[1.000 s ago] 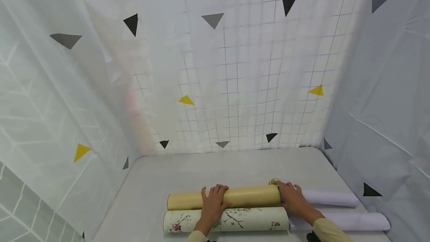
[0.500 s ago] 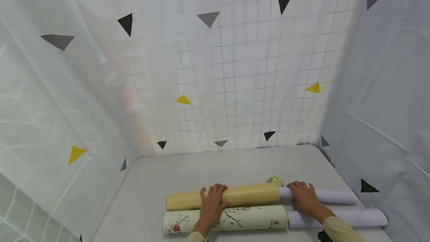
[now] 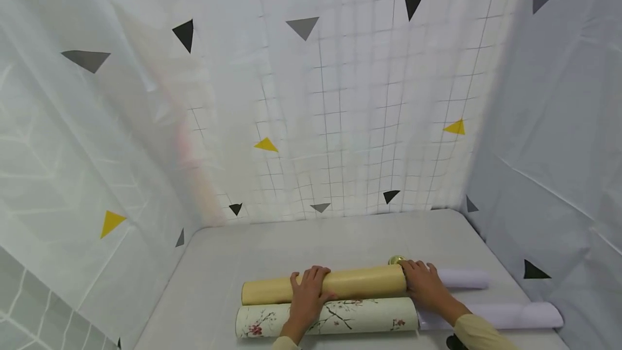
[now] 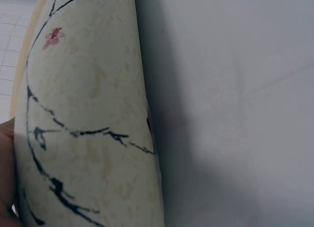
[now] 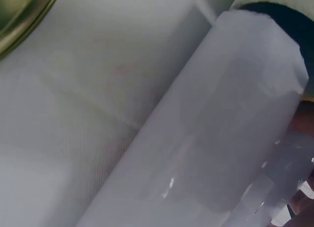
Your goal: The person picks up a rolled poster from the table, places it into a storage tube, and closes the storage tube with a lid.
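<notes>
Two wide rolls lie side by side in the head view. The far one is a plain yellow roll (image 3: 366, 281); the near one is a cream wallpaper roll (image 3: 364, 316) with blossom branches. My left hand (image 3: 306, 296) holds the yellow roll, its fingers over the far side, while its wrist crosses the blossom roll. At the yellow roll's right end my right hand (image 3: 426, 286) grips a thinner lilac roll (image 3: 464, 278) that sticks out of it. The right wrist view shows the lilac roll (image 5: 196, 119) entering a dark tube opening (image 5: 279, 28), with fingers partly visible at the right edge.
A second lilac roll (image 3: 515, 315) extends right from the blossom roll. Behind the yellow roll's right end lies a round gold lid or tin (image 3: 396, 259), partly covered by the hand. The white table (image 3: 291, 242) is enclosed by hanging plastic sheets (image 3: 359, 96) with triangles.
My right hand slid right along the far lilac roll, then came back left to the yellow roll's end. Less of that lilac roll sticks out now. The left hand has stayed put.
</notes>
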